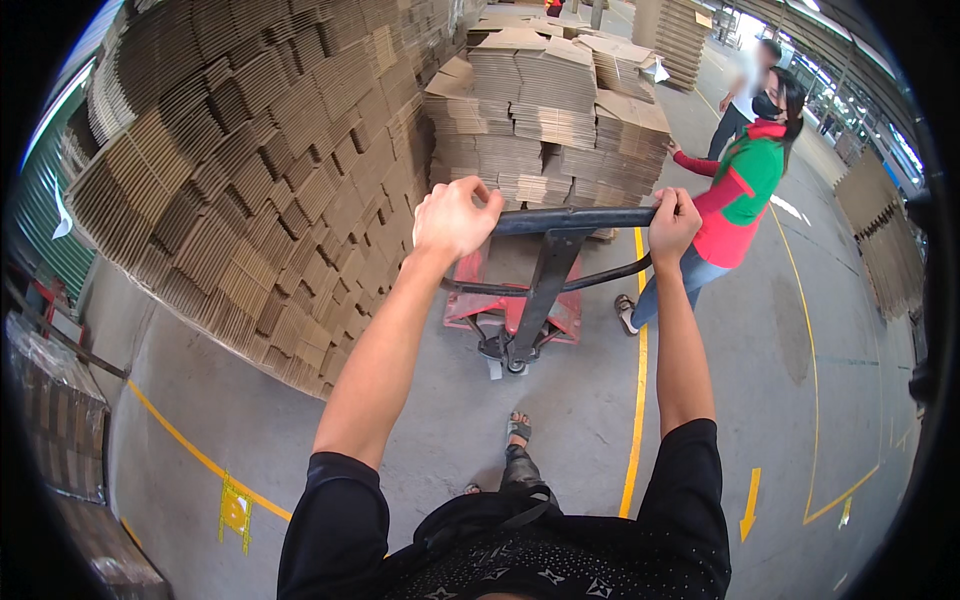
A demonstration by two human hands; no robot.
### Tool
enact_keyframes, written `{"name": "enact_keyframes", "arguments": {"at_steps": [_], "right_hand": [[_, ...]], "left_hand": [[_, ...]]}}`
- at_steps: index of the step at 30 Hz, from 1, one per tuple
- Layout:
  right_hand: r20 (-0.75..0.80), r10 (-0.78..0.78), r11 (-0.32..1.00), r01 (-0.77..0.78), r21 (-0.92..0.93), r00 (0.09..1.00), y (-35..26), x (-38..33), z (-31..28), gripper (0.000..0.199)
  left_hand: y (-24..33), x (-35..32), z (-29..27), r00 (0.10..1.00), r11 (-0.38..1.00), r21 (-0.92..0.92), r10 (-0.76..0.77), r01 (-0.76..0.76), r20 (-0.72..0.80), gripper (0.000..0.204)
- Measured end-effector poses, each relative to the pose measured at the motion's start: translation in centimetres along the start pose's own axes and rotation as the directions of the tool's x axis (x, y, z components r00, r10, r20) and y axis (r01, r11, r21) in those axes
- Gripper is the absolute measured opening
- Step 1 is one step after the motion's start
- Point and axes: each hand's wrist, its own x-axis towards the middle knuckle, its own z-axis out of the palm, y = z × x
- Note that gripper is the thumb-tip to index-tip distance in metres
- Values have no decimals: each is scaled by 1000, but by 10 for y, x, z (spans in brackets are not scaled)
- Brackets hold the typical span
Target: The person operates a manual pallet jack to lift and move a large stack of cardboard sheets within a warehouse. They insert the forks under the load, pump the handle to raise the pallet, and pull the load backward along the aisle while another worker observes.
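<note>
Both my arms reach forward to the black handle bar [575, 220] of a red pallet jack [465, 318]. My left hand [455, 220] is closed around the bar's left end. At the right end, my right hand [675, 222] grips it with the fingers wrapped over the top. The handle's dark shaft runs down to the jack's small wheels on the floor. Just beyond the jack stands a pallet-sized load of flattened cardboard boxes [550, 95], bundled in uneven layers. The jack's forks are hidden from view.
A tall wall of stacked flattened cardboard [250, 190] rises close on the left. A co-worker in a green and red top [745, 180] stands right of the load, one hand near it; another person [745, 95] is behind. Yellow lines [637, 420] mark the grey floor. Wrapped stacks [60, 420] stand far left.
</note>
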Motion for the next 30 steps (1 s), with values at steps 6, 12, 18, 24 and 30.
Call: {"name": "enact_keyframes", "arguments": {"at_steps": [6,12,18,24,30], "right_hand": [[-9,-25,999,25,-24,1000,-5,-1,-1,23],[-5,-13,999,12,-49,1000,-5,-1,-1,23],[-2,-5,1000,5,-28,1000,-4,-1,-1,23],[-4,-2,1000,2,-18,1000,-5,-1,-1,24],[-19,-27,999,27,-28,999,-3,-1,-1,25]], "left_hand": [[-1,0,1,1000,1000,9,14,-14,-11,38],[-2,0,1,1000,1000,5,11,-11,-9,38],[-1,0,1,1000,999,39,-7,8,-9,34],[0,0,1,1000,1000,28,-6,6,-1,36],[6,1,-3,996,997,65,-45,40,79,39]]}}
